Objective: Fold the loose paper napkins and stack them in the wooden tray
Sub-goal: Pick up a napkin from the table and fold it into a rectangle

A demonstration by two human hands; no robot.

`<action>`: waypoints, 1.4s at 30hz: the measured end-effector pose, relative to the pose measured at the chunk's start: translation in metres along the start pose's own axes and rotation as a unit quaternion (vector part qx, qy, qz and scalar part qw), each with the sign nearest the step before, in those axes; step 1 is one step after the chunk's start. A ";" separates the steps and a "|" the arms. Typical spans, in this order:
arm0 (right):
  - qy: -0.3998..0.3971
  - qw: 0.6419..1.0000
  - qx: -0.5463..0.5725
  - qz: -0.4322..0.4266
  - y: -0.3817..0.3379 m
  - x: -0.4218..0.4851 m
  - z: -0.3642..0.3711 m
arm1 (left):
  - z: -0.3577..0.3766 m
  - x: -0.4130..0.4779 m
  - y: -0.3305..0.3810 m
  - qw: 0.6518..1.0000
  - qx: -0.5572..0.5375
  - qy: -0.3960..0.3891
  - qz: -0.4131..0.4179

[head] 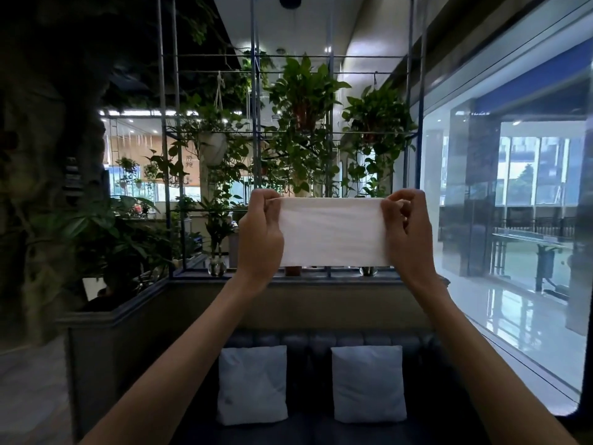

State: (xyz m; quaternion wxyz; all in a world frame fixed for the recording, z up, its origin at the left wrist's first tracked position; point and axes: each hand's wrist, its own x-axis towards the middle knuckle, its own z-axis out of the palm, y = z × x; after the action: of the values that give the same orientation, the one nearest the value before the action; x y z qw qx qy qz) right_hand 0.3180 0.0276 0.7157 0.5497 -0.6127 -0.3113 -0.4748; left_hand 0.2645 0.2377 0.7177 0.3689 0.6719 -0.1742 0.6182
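Note:
A white paper napkin (332, 232) hangs flat in the air in front of me as a wide rectangle, held up at arm's length. My left hand (260, 234) pinches its upper left corner between thumb and fingers. My right hand (409, 232) pinches the upper right corner the same way. The napkin's lower edge hangs free. No wooden tray and no other napkins are in view.
A dark tufted sofa (314, 343) with two pale cushions (252, 384) (368, 383) stands below my arms. Behind it is a ledge with a metal frame full of hanging plants (305, 130). A large glass window (513, 226) runs along the right.

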 end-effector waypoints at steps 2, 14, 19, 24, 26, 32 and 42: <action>0.013 1.000 0.000 -0.017 0.001 -0.003 0.001 | -0.003 -0.001 -0.005 1.000 0.013 -0.004 0.004; -0.364 0.919 -0.130 -0.078 -0.049 0.050 -0.001 | -0.011 0.018 0.025 0.898 -0.123 -0.389 -0.163; -0.300 0.936 -0.163 -0.089 -0.054 0.051 -0.013 | 0.003 0.007 0.036 0.914 -0.209 -0.289 -0.194; -0.145 0.988 0.039 0.024 -0.035 -0.002 -0.028 | 0.017 0.004 0.041 0.934 -0.238 -0.160 -0.213; -0.156 0.980 0.097 0.072 -0.031 -0.019 -0.023 | 0.019 0.002 0.041 0.938 -0.232 -0.145 -0.211; -0.131 0.982 0.113 0.078 -0.021 -0.025 -0.011 | 0.012 -0.004 0.036 0.920 -0.223 -0.159 -0.281; -0.112 0.982 0.055 0.141 -0.003 -0.031 -0.002 | 0.000 -0.021 0.009 0.942 -0.096 -0.257 -0.194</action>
State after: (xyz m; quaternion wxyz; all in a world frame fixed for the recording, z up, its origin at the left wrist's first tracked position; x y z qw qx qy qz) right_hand 0.3033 0.0304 0.6882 0.6056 -0.6687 -0.3067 -0.3034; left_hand 0.2540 0.2270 0.6999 0.4874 0.7897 -0.1881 0.3216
